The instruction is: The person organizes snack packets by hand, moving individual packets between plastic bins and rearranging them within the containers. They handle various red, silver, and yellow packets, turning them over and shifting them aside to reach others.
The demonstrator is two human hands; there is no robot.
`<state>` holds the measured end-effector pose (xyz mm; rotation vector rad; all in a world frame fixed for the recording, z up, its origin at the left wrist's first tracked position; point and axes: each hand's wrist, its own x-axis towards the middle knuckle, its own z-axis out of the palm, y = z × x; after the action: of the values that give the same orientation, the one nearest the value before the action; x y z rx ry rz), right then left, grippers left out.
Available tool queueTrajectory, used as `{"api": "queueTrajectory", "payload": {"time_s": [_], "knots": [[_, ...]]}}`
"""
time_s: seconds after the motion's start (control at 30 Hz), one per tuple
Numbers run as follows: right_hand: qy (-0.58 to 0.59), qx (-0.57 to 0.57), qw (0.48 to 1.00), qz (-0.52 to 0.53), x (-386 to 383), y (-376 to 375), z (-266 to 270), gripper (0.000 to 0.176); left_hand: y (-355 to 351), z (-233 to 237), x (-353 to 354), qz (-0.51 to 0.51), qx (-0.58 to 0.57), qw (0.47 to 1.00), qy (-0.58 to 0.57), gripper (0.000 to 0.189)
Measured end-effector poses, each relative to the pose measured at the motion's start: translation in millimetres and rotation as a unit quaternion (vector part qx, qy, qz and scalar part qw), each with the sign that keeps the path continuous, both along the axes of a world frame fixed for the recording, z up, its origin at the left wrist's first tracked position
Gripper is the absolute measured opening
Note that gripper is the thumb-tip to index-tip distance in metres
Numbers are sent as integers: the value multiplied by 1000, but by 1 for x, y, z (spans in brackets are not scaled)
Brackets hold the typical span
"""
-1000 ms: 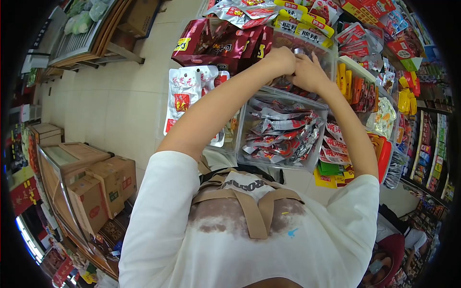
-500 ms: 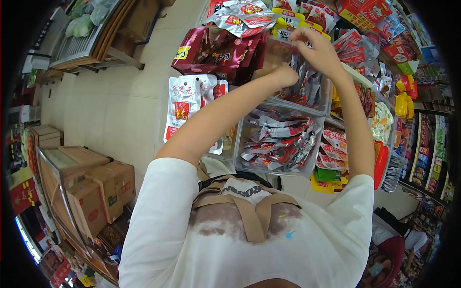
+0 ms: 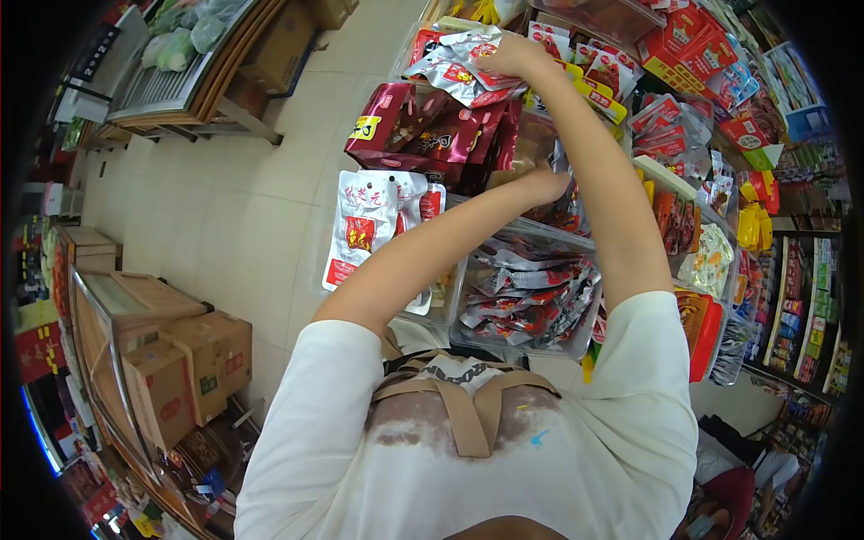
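Observation:
My right hand [image 3: 513, 58] reaches across to the far pile of silver-and-red foil snack packets [image 3: 457, 68]. Its fingers close on the edge of a packet at the pile's right side. My left hand [image 3: 547, 185] is lowered into a clear plastic bin [image 3: 531, 135] holding dark foil packets. Its fingers are hidden by the hand itself and the bin. Left of that bin stands a maroon display box [image 3: 387, 112] of maroon packets. Nearer to me, another clear bin [image 3: 461, 310] holds a stack of silver-and-red packets [image 3: 526, 292].
White-and-red pouches [image 3: 364, 220] lie at the left edge of the display. Red boxes [image 3: 688, 45] and more packaged snacks fill the right side. Cardboard boxes [image 3: 211, 360] stand at lower left, and a vegetable stand [image 3: 180, 76] is at upper left.
My right hand has moved left from above the clear bin to the silver packets. My left hand stays at the bin, slightly lower. The view has shifted a little.

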<state>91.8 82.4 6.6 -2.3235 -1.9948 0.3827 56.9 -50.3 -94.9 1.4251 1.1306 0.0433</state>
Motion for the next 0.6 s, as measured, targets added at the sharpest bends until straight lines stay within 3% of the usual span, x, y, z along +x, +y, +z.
{"api": "queueTrajectory", "payload": {"time_s": [0.03, 0.07, 0.17, 0.4, 0.5, 0.57, 0.6], "knots": [[-14, -44, 999, -22, -2, 1, 2, 74, 1, -1, 0, -2, 4, 1000, 2, 87], [-23, -15, 996, -84, -8, 3, 1, 82, 2, -2, 0, -5, 8, 1000, 4, 90], [9, -24, 994, -109, -8, 10, -3, 86, 2, -7, 3, -13, 17, 1000, 9, 98], [33, -26, 996, -77, 3, 26, -20, 86, -3, -23, 16, -36, 29, 999, 11, 114], [-35, 6, 996, -87, 2, 20, -12, 89, -2, -20, 14, -36, 19, 999, 4, 116], [27, -99, 990, -92, 16, 51, -37, 84, -3, -10, 9, -37, 13, 999, 3, 117], [27, -100, 990, -93, 19, 55, -42, 84, -5, -5, 5, -38, 15, 999, 0, 118]]}}
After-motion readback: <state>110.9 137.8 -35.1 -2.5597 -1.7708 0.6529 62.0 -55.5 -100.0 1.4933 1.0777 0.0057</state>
